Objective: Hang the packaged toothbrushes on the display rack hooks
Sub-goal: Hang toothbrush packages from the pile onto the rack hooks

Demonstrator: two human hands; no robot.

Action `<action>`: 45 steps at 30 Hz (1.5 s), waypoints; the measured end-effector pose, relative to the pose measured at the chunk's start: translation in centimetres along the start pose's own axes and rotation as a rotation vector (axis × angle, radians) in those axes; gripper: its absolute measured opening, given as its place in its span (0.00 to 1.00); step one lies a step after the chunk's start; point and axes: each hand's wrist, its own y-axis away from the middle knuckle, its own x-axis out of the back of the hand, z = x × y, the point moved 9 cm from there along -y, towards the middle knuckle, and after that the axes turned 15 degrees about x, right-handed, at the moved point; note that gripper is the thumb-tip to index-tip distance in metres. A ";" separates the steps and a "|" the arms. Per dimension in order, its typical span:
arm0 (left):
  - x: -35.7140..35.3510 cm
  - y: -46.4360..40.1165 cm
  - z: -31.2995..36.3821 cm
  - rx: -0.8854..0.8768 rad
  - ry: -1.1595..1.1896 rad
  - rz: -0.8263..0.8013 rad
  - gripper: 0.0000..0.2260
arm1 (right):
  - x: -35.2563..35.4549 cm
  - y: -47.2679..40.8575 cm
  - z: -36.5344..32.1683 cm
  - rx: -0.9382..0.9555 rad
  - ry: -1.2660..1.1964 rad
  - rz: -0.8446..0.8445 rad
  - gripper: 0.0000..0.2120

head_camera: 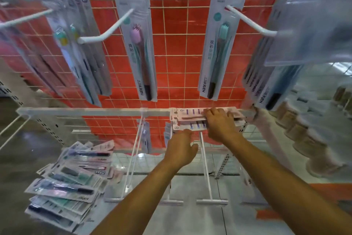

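My right hand (221,126) grips a pink packaged toothbrush (190,114) held sideways at the lower rail of the display rack (95,111). Just under it lies a second pack (188,126), which the fingertips of my left hand (181,149) touch from below. Both packs sit at the back end of a long white hook (205,168) that reaches toward me. On the upper row, packaged toothbrushes hang from white hooks, one with a pink head (139,49) and one with a teal head (219,48).
A heap of several loose toothbrush packs (72,181) lies on the floor at lower left. A second lower hook (133,158) holds one pack. Upper hooks (106,29) jut toward me at head height. Stacked goods (308,130) fill shelves on the right.
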 end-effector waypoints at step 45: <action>3.3 5.7 -0.5 0.177 0.945 -0.212 0.14 | 4.7 6.3 -5.5 -0.047 -1.387 0.149 0.15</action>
